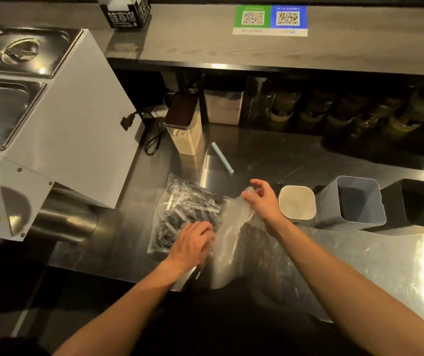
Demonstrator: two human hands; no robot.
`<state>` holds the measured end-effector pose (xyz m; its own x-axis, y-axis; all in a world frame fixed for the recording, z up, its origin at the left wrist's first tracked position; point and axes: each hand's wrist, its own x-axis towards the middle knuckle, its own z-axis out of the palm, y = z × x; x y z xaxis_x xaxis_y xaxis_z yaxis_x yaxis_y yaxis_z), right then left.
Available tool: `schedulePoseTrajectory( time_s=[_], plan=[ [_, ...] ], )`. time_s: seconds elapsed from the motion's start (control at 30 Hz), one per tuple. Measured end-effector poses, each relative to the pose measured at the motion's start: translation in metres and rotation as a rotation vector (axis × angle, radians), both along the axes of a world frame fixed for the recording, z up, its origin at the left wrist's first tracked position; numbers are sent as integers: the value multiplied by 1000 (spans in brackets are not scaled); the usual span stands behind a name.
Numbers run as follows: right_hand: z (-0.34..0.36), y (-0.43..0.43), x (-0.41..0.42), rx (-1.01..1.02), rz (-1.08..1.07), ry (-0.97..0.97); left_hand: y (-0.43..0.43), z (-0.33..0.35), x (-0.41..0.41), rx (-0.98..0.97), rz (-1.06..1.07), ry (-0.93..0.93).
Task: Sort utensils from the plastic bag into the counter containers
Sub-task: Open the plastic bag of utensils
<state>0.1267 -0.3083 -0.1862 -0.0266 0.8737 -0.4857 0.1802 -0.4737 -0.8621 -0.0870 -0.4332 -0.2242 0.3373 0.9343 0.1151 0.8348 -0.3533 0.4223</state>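
Head view: two hands, left (192, 242) and right (262, 196), grip one plastic bag (180, 214); three containers (352, 201) beside.

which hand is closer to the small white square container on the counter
Right. The right hand pinches the clear plastic bag just left of the small white square container. The left hand is farther left and nearer the person, at the bag's mouth.
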Motion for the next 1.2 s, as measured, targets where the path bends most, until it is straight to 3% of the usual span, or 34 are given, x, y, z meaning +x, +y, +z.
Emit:
schedulePoseTrajectory(
  time_s=[0.1,0.33,0.47,0.53,0.63,0.73,0.87,0.97,1.07,1.13,1.2],
  plan=[
    [-9,-14,0,-39,96,-88,2,10,17,-13,-16,-28],
    [-9,-1,11,173,18,-275,10,15,16,-471,121,-89],
    [3,1,7,153,-7,-141,19,33,23,-306,299,-241],
    [2,-8,6,153,12,-98,27,42,35,-228,276,-242],
    [-3,-21,5,160,70,-52,38,44,60,-394,156,-54],
    [-4,-26,8,187,95,-163,37,31,68,-482,116,79],
    [-1,-28,14,233,38,-345,30,26,52,-425,355,-196],
    [-6,-39,13,453,1,-675,30,27,35,-352,537,-275],
    [-13,-52,1,645,228,-746,32,28,24,-321,646,-265],
    [-14,-57,-9,547,495,-708,32,29,23,-207,636,-214],
    [-12,-54,-15,427,709,-714,34,34,26,9,413,-126]
  ],
)
